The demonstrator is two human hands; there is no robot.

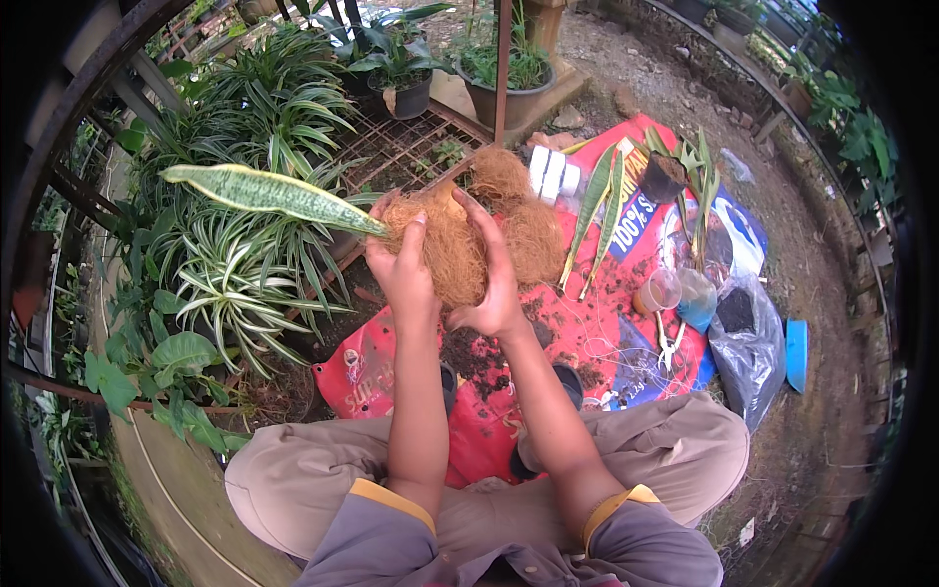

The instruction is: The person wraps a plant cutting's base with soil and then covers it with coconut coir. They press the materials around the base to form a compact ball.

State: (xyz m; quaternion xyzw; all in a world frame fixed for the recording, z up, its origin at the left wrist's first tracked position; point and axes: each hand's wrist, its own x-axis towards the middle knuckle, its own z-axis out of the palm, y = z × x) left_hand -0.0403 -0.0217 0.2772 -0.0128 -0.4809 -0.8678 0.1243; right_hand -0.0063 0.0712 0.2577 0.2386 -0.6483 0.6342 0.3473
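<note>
Between my two hands is a ball of brown coir fibre (447,246), held up above the red printed sheet (587,323). A variegated snake plant leaf (271,197) sticks out of its left side, pointing left. My left hand (403,264) grips the ball near the leaf's base, with the thumb on top. Along the right side curves my right hand (495,282), its fingers at the far edge and thumb at the near edge. Just beyond lie two more coir clumps (535,242) (501,176). Dark soil (477,356) is scattered on the sheet beneath my hands.
To the right lie cut snake plant leaves (598,213), a small soil-filled pot (662,178), white thread spools (554,174), a clear plastic cup (658,291), pliers (667,345) and a plastic bag of dark material (744,337). Spider plants (242,271) crowd the left. A metal post (502,73) stands ahead.
</note>
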